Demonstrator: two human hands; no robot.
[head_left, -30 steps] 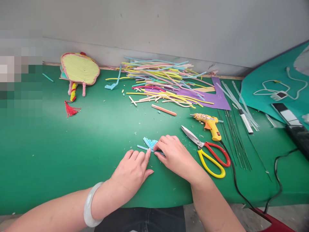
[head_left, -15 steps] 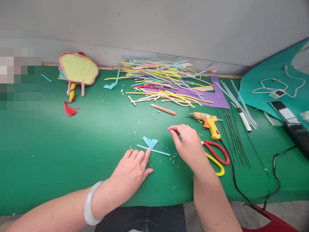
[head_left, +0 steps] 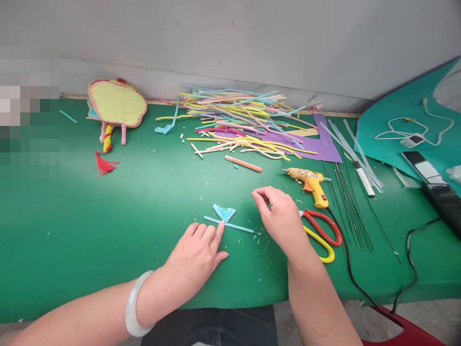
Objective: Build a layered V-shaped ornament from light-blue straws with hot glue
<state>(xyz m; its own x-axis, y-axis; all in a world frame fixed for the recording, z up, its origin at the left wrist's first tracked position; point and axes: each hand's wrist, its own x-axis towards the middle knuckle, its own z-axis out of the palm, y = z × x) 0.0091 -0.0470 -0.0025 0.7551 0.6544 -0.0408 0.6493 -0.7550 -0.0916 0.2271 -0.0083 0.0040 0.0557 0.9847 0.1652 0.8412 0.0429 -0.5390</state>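
Straw fan (head_left: 224, 213) lies left of scissors (head_left: 320, 230), left hand (head_left: 200, 252) flat, index pinning it; right hand (head_left: 279, 216) over scissors' blades, fingertips pinched, on what can't tell; prob mid-assembly, next needs precise placing

My desk (head_left: 108, 230) is green, the straw fan (head_left: 224, 212) light blue, the scissors (head_left: 338, 234) red and yellow, my bracelet (head_left: 132, 307) white.

Small blue straw fan (head_left: 224, 212), lying flat
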